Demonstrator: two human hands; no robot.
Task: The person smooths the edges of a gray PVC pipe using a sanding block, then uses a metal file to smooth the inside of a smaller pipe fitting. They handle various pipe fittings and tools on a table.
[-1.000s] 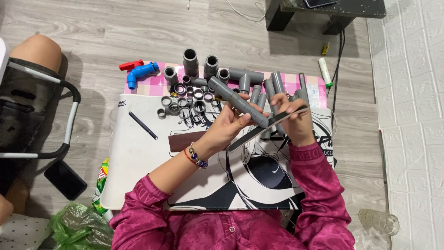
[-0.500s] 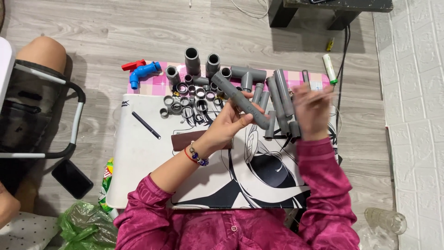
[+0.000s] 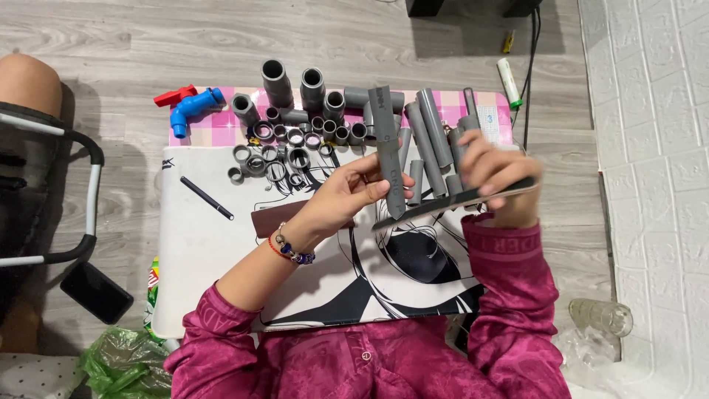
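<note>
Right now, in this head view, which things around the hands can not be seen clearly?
- Right hand: motion blur; its grip on the dark flat file is unclear.
- Grey pipe: the left hand covers its lower side; its print is too small.
- Pipes behind the right hand: lower ends hidden by it.
- Glass bottle: pale against the floor, contents unclear.
- Green bag: cut by the bottom edge.

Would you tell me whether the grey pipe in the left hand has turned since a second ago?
Yes: the pipe swung from slanted to nearly upright, against the fixed pen.
</note>
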